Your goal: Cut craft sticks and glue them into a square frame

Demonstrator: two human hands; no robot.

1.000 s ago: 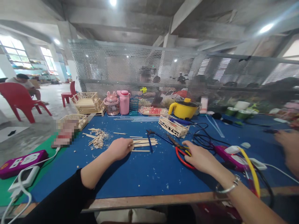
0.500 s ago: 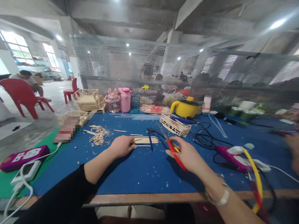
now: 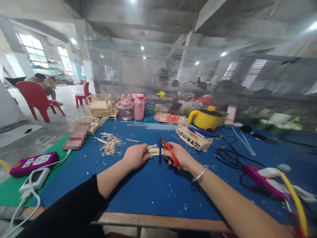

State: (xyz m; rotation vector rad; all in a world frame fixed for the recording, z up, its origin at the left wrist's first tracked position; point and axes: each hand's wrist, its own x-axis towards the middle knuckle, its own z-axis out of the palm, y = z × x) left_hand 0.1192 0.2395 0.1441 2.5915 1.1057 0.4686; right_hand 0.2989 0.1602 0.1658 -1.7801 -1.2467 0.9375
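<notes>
My left hand (image 3: 135, 156) is closed, its fingertips pinching a thin wooden stick (image 3: 152, 146) over a row of pale wooden sticks (image 3: 155, 152) on the blue mat. My right hand (image 3: 180, 155) is wrapped round pliers with red and yellow handles (image 3: 172, 155). Their dark, slim jaws point up and left; whether the jaws touch a stick is unclear. Blue-handled pliers (image 3: 160, 152) lie across the row between my hands. Left of my left hand is a pile of short stick pieces (image 3: 109, 144) with wood crumbs.
A stick-built frame (image 3: 194, 137) lies behind my right hand, near a yellow pot (image 3: 206, 119). Black cables (image 3: 229, 152) and a purple power strip (image 3: 266, 183) are at right. A phone (image 3: 77, 135) and another purple strip (image 3: 34, 163) are at left. A perforated screen (image 3: 138, 72) stands behind.
My right hand has moved left with the red-and-yellow pliers, closer to the stick row and the blue pliers. My left hand keeps its place by the sticks. The view has turned slightly left.
</notes>
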